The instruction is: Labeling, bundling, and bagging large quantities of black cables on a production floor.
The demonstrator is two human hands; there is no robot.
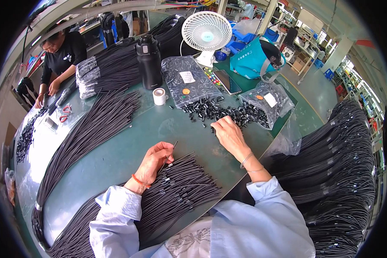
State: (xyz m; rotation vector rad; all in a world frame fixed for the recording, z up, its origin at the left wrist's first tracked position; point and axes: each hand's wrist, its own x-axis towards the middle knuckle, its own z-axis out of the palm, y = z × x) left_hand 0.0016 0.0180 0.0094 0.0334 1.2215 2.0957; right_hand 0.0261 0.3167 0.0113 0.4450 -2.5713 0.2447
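My left hand [152,161] is closed around one thin black cable [169,154], whose end sticks up past the fingertips. Just beneath and to its right, a bundle of black cables [182,180] lies with the ends fanned out, several bearing small light sleeves. My right hand [228,134] reaches to the near edge of a pile of small black tubular pieces [202,109]. Its fingertips are pinched together and pointed down; a small dark piece shows at them, partly hidden by the fingers.
Behind the pile lie plastic bags of black pieces [189,81], a phone [228,81] and a white fan [206,34]. A black bottle [148,64] and a white tape roll [159,96] stand left. Cable bundles hang at right [331,180]. Another person [62,56] works far left.
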